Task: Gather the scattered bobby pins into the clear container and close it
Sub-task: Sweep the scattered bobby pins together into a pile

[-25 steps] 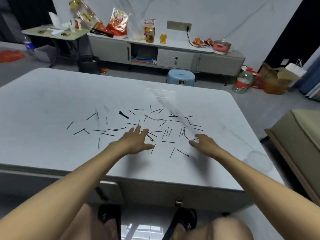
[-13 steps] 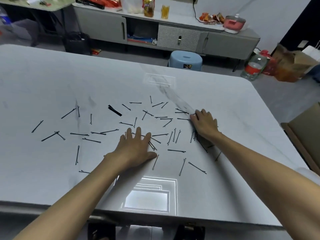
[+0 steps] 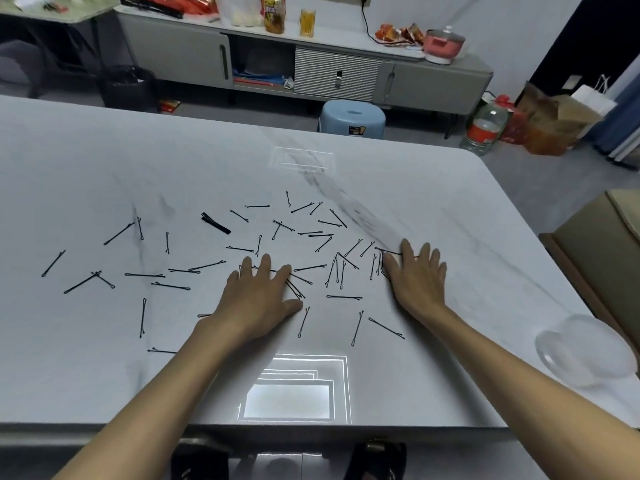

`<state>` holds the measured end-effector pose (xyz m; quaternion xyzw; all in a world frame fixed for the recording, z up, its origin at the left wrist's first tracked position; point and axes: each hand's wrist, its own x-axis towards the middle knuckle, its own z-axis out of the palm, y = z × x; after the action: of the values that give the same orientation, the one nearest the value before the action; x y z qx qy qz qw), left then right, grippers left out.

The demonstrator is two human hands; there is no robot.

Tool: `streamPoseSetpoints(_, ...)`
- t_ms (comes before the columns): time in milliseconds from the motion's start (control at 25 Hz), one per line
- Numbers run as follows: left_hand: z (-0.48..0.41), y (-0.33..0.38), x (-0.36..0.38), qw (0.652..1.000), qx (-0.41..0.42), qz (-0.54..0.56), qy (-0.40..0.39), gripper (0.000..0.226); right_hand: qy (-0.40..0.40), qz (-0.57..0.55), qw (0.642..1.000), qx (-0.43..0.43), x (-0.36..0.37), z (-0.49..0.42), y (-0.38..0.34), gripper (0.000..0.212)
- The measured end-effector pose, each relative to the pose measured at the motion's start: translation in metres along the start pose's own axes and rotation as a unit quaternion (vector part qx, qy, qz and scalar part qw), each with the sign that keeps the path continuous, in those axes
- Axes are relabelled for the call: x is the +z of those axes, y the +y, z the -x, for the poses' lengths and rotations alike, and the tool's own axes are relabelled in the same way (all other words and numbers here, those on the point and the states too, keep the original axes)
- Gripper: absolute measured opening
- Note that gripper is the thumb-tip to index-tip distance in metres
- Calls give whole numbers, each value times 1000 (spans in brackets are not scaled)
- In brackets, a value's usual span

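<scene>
Black bobby pins (image 3: 344,297) lie scattered flat across the middle of the pale tabletop (image 3: 104,161), most of them between and just beyond the two hands. The left hand (image 3: 258,299) rests palm down with its fingers spread flat, its grip apart and clamped on nothing; several pins poke out from under its fingertips and along its thumb side. The right hand (image 3: 417,278) also lies palm down with fingers spread and grip apart, its index side touching a small bunch of pins. Between the hands a few pins lie loose, and more trail off to the left of the left hand, well apart from it. One thicker black hair clip (image 3: 215,223) lies beyond the left hand among the pins. The clear container (image 3: 585,355) sits at the tabletop's right edge, well to the right of the right hand and nearer the person; whether it has a lid on I cannot tell. Past the tabletop stand a blue stool (image 3: 351,117) and a long grey cabinet (image 3: 304,64) against the wall.
</scene>
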<state>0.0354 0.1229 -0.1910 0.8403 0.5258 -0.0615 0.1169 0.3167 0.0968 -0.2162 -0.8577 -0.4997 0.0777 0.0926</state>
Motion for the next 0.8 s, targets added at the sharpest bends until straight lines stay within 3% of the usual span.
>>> streamPoseSetpoints(160,0,-1,-3,1000,-4,14,3,66,3,-32,994,-100,7,9,-33,60)
streamPoseSetpoints(320,1,-4,-7,998,7,34,49,58,-47,-110,959,-258,14,26,-61,51)
streamPoseSetpoints(440,7,-13,-15,979,-17,174,106,46,-22,-178,958,-222,11,10,-72,54)
streamPoseSetpoints(600,23,-48,-26,936,-52,323,131,43,-53,-97,987,-114,13,-27,-110,67)
streamPoseSetpoints(720,30,-110,-33,917,-136,283,246,49,-90,-55,985,-138,29,-25,-153,67)
streamPoseSetpoints(800,31,-154,-32,908,-236,226,263,56,-58,-31,980,-189,39,-15,-168,62)
